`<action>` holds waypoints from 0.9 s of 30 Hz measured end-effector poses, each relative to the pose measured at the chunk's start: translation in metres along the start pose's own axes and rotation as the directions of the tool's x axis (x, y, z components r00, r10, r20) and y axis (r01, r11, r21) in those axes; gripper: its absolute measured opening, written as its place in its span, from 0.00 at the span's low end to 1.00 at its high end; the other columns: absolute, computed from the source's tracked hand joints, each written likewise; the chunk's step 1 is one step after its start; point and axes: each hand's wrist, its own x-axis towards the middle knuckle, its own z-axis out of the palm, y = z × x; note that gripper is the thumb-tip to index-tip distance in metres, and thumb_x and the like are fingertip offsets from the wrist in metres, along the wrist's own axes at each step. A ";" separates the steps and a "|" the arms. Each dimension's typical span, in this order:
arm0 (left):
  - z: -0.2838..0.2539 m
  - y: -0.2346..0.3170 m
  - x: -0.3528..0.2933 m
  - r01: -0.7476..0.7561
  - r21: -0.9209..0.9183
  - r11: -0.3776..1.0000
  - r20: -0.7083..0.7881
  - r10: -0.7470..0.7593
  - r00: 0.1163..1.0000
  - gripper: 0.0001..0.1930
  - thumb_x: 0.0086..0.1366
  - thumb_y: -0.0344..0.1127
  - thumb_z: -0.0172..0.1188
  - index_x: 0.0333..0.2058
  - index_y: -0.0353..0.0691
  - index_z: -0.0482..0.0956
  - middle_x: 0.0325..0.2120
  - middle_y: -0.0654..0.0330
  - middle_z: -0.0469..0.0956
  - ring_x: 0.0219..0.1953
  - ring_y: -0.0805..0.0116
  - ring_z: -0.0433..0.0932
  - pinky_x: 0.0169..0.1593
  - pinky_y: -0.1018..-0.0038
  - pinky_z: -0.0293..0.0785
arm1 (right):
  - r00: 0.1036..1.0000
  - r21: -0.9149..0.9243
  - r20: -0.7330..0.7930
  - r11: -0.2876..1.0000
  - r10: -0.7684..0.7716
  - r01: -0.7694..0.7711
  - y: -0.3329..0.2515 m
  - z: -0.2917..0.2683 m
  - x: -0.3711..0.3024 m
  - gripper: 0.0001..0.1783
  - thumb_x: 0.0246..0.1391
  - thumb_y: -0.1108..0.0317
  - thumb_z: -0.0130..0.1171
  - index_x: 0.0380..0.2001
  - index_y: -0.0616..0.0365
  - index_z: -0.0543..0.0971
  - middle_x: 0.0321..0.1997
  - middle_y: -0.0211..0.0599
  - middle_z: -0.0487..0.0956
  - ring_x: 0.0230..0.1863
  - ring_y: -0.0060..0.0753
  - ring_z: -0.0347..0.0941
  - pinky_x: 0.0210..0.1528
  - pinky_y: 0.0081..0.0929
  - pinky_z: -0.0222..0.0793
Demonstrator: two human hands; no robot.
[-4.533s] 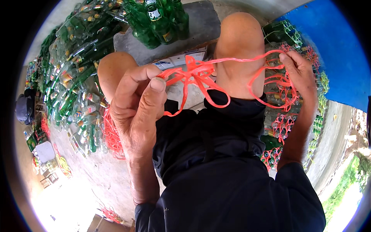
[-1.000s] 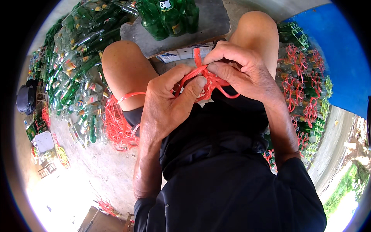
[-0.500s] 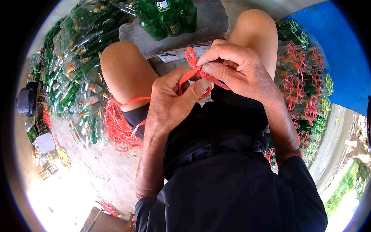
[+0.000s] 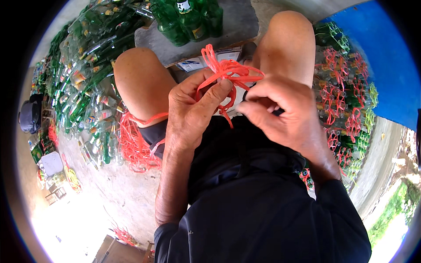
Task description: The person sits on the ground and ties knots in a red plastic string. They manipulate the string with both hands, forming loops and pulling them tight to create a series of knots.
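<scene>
Red plastic twine [image 4: 228, 70], gathered into several loops about a knot, is pinched between the thumb and fingers of my left hand [image 4: 190, 109]. A short end of it hangs below my left thumb. Just right of the loops is my right hand [image 4: 285, 116], slightly blurred, with its fingers curled. Its thumb and forefinger are apart, and no twine shows between them. A red strand lies across my left thigh [image 4: 142, 87] near a heap of loose red twine [image 4: 133, 144] on the floor.
Green bottles [image 4: 188, 24] stand on a grey slab [image 4: 241, 26] ahead of my knees. A large pile of bottles [image 4: 87, 74] lies to the left. Bottles bound with red and green twine [image 4: 337, 96] are stacked on the right, beside a blue panel [image 4: 386, 61].
My right hand has let go of the twine and moved right and down. The loops now stand spread above my left hand, which still pinches them.
</scene>
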 end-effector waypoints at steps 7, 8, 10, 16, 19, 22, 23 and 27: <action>0.005 0.001 0.001 0.017 -0.034 0.999 0.039 -0.015 0.999 0.08 0.70 0.33 0.64 0.42 0.34 0.83 0.23 0.71 0.74 0.20 0.86 0.61 0.23 0.82 0.54 | 0.991 0.158 -0.114 0.986 0.071 -0.053 0.017 0.030 -0.006 0.08 0.54 0.74 0.70 0.29 0.63 0.78 0.23 0.36 0.78 0.20 0.24 0.74 0.21 0.24 0.68; 0.005 0.003 0.000 0.014 -0.035 0.999 0.042 -0.012 0.999 0.08 0.70 0.33 0.64 0.42 0.34 0.83 0.22 0.71 0.74 0.20 0.86 0.60 0.23 0.82 0.54 | 0.987 0.172 -0.155 0.985 0.052 -0.025 0.020 0.033 -0.006 0.07 0.55 0.75 0.68 0.29 0.63 0.78 0.23 0.36 0.78 0.20 0.22 0.74 0.21 0.24 0.68; 0.005 0.002 0.001 0.004 -0.045 0.999 0.042 -0.002 0.999 0.08 0.70 0.32 0.64 0.42 0.33 0.83 0.22 0.71 0.74 0.20 0.86 0.60 0.23 0.82 0.53 | 0.990 0.225 -0.094 0.971 0.107 -0.083 0.016 0.028 -0.006 0.05 0.56 0.78 0.65 0.28 0.64 0.77 0.23 0.34 0.78 0.21 0.17 0.74 0.21 0.22 0.68; 0.007 -0.007 0.004 -0.016 -0.038 0.999 0.016 0.017 1.000 0.09 0.71 0.32 0.62 0.45 0.33 0.81 0.23 0.70 0.75 0.19 0.86 0.59 0.23 0.82 0.54 | 0.961 0.416 0.026 0.871 0.276 -0.261 0.014 0.023 -0.006 0.06 0.59 0.80 0.60 0.27 0.65 0.76 0.22 0.29 0.77 0.23 0.11 0.73 0.23 0.16 0.69; 0.006 -0.006 0.004 0.040 -0.051 0.998 0.001 -0.040 0.999 0.08 0.72 0.33 0.60 0.43 0.34 0.80 0.24 0.68 0.75 0.18 0.86 0.59 0.23 0.82 0.55 | 0.924 0.474 0.122 0.796 0.363 -0.375 0.012 0.019 -0.006 0.06 0.59 0.79 0.59 0.27 0.65 0.76 0.22 0.28 0.78 0.23 0.12 0.74 0.24 0.16 0.70; 0.007 -0.009 0.005 0.034 -0.120 0.992 -0.009 -0.035 0.999 0.07 0.73 0.34 0.59 0.40 0.35 0.79 0.25 0.68 0.75 0.18 0.86 0.59 0.23 0.82 0.55 | 0.922 0.419 0.182 0.822 0.341 -0.387 0.006 0.015 -0.006 0.07 0.57 0.79 0.60 0.25 0.64 0.75 0.20 0.29 0.77 0.22 0.14 0.73 0.24 0.18 0.69; 0.007 -0.010 0.005 0.038 -0.148 0.988 -0.019 -0.041 0.999 0.07 0.73 0.34 0.59 0.39 0.36 0.79 0.25 0.68 0.75 0.18 0.86 0.59 0.22 0.82 0.55 | 0.926 0.390 0.196 0.841 0.323 -0.376 0.004 0.014 -0.007 0.07 0.57 0.79 0.60 0.25 0.64 0.75 0.20 0.29 0.77 0.22 0.15 0.73 0.23 0.19 0.69; 0.007 -0.008 0.005 0.048 -0.215 0.975 -0.053 -0.060 0.997 0.08 0.73 0.35 0.59 0.38 0.37 0.78 0.23 0.70 0.72 0.17 0.87 0.57 0.22 0.82 0.54 | 0.939 0.284 0.243 0.908 0.243 -0.308 0.009 0.014 -0.019 0.09 0.54 0.81 0.59 0.23 0.63 0.72 0.16 0.33 0.73 0.18 0.17 0.67 0.22 0.25 0.63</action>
